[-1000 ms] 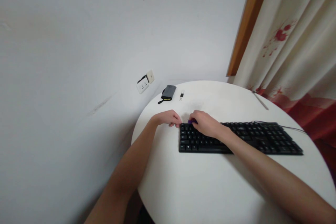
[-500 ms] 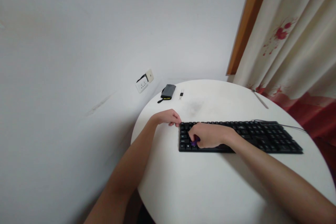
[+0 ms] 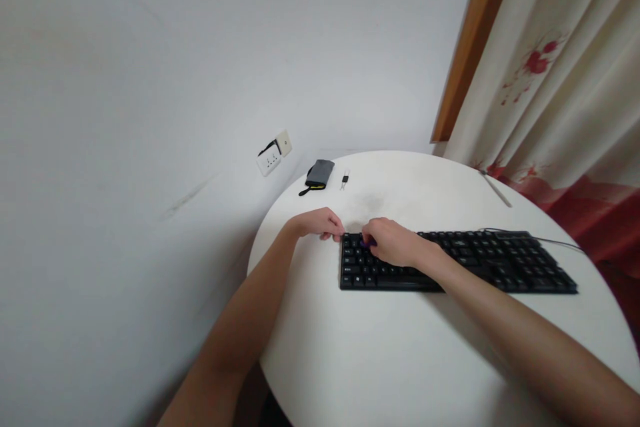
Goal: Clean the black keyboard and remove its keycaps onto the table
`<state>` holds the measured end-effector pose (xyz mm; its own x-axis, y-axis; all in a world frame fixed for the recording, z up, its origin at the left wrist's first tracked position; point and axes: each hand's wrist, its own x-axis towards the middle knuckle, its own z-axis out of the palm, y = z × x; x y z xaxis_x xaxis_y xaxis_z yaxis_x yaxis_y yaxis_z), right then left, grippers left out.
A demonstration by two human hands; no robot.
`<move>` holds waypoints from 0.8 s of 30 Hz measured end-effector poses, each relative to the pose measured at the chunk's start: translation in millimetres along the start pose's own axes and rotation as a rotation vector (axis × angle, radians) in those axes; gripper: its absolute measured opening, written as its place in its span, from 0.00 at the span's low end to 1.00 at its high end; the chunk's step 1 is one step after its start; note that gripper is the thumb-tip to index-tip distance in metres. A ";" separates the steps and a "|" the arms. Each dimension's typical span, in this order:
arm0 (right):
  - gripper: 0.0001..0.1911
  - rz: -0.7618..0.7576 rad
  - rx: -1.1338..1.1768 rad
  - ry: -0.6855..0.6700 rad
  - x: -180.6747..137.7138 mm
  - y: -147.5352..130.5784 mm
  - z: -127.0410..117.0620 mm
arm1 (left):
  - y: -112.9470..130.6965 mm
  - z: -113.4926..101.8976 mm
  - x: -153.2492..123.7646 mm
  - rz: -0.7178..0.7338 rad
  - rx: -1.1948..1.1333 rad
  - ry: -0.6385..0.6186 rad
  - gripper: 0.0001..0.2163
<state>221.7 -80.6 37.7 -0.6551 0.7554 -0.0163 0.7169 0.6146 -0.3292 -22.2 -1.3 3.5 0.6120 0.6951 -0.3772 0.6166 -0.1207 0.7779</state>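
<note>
A black keyboard (image 3: 493,261) lies flat on the white round table (image 3: 380,360). My left hand (image 3: 321,221) is closed, with its fingertips pinching the keyboard's far left corner. Over the upper left keys, my right hand (image 3: 393,241) has its fingers wrapped round a small purple tool (image 3: 369,243). Only a bit of this tool shows below the fingers, so its kind cannot be told. The right hand and forearm cover part of the middle keys.
Behind the left hand lie a grey cloth pouch (image 3: 320,173) with a black loop and a small clear-and-black item (image 3: 345,179). A thin stick (image 3: 496,189) rests at the far right. A wall socket (image 3: 269,161) is at left; a curtain (image 3: 565,80) hangs at right.
My right hand has moved with the purple tool from the lower left keys away from me to the upper rows. My left hand stays at the keyboard's corner.
</note>
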 end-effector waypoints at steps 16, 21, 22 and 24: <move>0.13 -0.086 0.094 0.029 -2.8 0.9 -9.4 | 4.2 0.8 -3.5 0.010 0.013 -0.007 0.12; 0.14 -0.135 0.084 0.011 2.7 6.5 -1.6 | 2.8 0.2 -3.4 0.001 0.005 -0.002 0.13; 0.14 -0.147 0.085 -0.014 1.4 5.5 -1.6 | 3.0 0.2 -3.5 0.001 0.004 0.000 0.13; 0.14 -0.164 0.097 -0.074 -2.8 1.5 -2.8 | 3.1 0.2 -3.6 0.003 -0.001 0.001 0.12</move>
<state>225.3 -81.1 39.9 -0.7795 0.6259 -0.0229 0.5751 0.7008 -0.4222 -22.4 -4.3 7.2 0.6133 0.6956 -0.3743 0.6143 -0.1222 0.7795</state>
